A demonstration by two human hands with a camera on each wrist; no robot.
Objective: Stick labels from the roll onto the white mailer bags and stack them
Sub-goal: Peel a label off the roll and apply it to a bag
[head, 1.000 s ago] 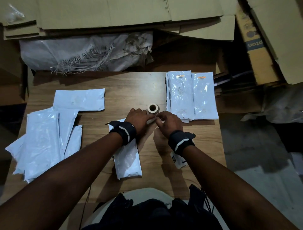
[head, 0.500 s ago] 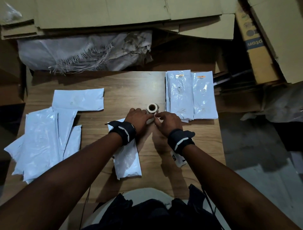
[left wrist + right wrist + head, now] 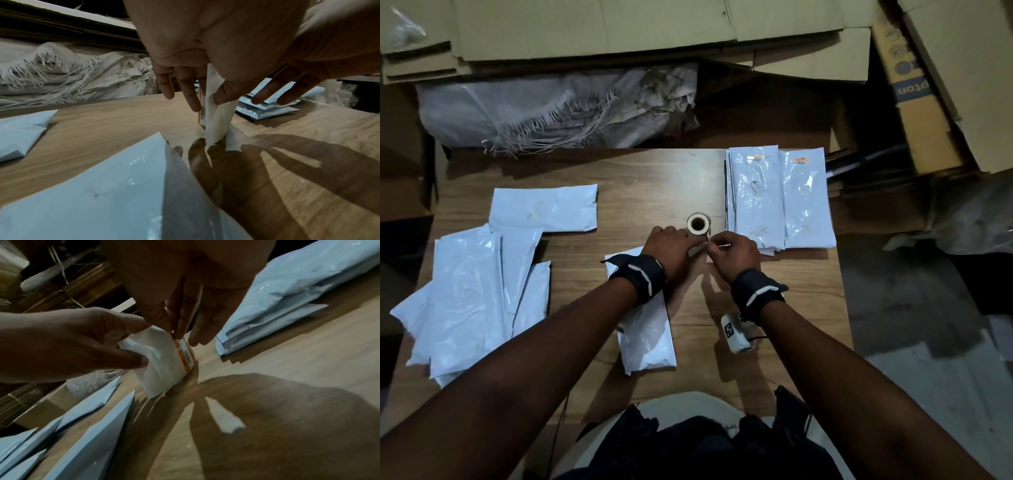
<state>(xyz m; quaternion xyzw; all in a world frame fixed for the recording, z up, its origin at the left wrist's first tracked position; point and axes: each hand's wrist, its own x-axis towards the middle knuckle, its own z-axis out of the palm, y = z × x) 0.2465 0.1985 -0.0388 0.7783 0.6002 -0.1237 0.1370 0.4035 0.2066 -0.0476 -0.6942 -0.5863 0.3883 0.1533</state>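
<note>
Peeling is the step in hand: the left hand (image 3: 68,345) pinches the white backing strip (image 3: 162,360) trailing from the small label roll (image 3: 698,223), while the right hand (image 3: 734,251) grips an orange-edged barcode label (image 3: 186,353) at its lifted edge. Next, I judge, the freed label must go flat onto the near white plastic mailer bag (image 3: 645,337). Labelled bags (image 3: 779,198) sit stacked far right on the wooden table (image 3: 640,181); unlabelled ones (image 3: 469,294) lie left. Flattened cardboard (image 3: 619,27) lies beyond.

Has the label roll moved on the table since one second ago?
No. In the head view the label roll stands at the same spot beside the labelled mailer stack, near both hands as before.
</note>
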